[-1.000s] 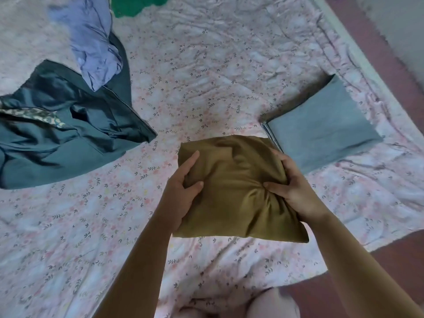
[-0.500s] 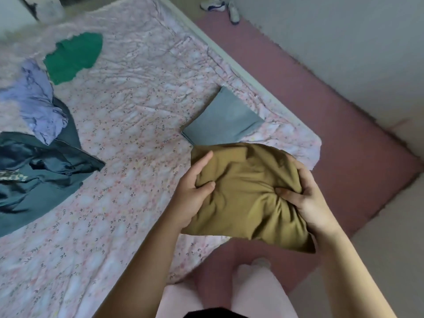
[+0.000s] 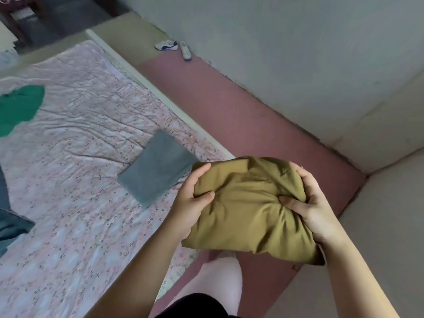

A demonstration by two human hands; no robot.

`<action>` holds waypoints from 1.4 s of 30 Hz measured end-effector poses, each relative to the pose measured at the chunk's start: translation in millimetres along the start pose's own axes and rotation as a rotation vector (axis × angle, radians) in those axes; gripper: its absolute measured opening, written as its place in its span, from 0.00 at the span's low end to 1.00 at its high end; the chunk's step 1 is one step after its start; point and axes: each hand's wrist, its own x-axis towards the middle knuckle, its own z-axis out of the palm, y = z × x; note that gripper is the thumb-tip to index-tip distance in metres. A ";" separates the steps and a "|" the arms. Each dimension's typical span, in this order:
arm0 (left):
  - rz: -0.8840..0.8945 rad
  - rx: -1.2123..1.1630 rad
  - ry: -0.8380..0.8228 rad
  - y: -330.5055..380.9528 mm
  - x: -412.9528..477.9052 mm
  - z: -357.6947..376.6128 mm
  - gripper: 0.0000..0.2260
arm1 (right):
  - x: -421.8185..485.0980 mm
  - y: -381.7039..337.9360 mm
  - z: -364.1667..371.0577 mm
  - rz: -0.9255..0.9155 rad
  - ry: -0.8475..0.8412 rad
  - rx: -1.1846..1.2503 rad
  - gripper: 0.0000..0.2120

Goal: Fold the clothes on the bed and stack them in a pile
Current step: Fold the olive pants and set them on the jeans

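A folded olive-brown garment [image 3: 247, 214] is held in the air past the bed's right corner, above the floor. My left hand [image 3: 190, 200] grips its left edge, thumb on top. My right hand [image 3: 312, 203] grips its right edge, thumb pressing into the cloth. A folded grey garment [image 3: 156, 168] lies flat on the flowered bed sheet [image 3: 80, 191], just left of the olive one. A green garment [image 3: 18, 109] lies unfolded at the far left. A dark teal garment [image 3: 9, 221] shows at the left edge.
The bed's white edge [image 3: 160, 95] runs diagonally beside a pink floor strip [image 3: 229, 106]. Two white shoes [image 3: 174, 48] sit by the wall at the back. My leg [image 3: 218, 278] is below the olive garment.
Both hands have lifted the olive garment off the bed and carried it right, past the grey one and out over the floor. The view has swung right; the lilac garment has left the view.
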 end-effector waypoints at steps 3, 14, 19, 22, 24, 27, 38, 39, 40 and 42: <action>0.014 -0.034 0.025 12.8 47.2 21.4 0.25 | 51.6 -12.9 -26.0 0.000 -0.021 -0.006 0.31; 0.022 0.068 0.303 82.0 230.5 83.7 0.24 | 288.1 -57.2 -104.2 0.035 -0.177 -0.151 0.31; -0.025 -0.003 0.487 94.0 291.7 108.7 0.24 | 388.5 -62.4 -127.4 0.024 -0.370 -0.230 0.31; -0.008 -0.073 0.630 98.4 320.0 129.9 0.25 | 447.3 -65.8 -137.8 0.004 -0.514 -0.272 0.33; 0.010 -0.157 0.736 103.5 334.1 144.9 0.24 | 481.5 -73.9 -140.2 -0.015 -0.613 -0.303 0.35; 0.026 -0.222 0.872 110.1 348.5 158.7 0.25 | 522.2 -85.9 -135.9 -0.034 -0.771 -0.276 0.32; 0.047 -0.448 1.381 100.5 366.8 107.8 0.24 | 607.9 -83.2 19.8 0.023 -1.308 -0.290 0.31; 0.040 -0.472 1.414 95.6 367.5 96.7 0.24 | 611.3 -80.5 39.8 0.028 -1.345 -0.300 0.31; 0.040 -0.488 1.439 90.8 368.6 83.8 0.24 | 614.9 -77.7 60.2 0.029 -1.376 -0.315 0.32; 0.037 -0.515 1.485 82.0 369.9 55.9 0.25 | 620.3 -73.0 101.4 0.045 -1.424 -0.345 0.33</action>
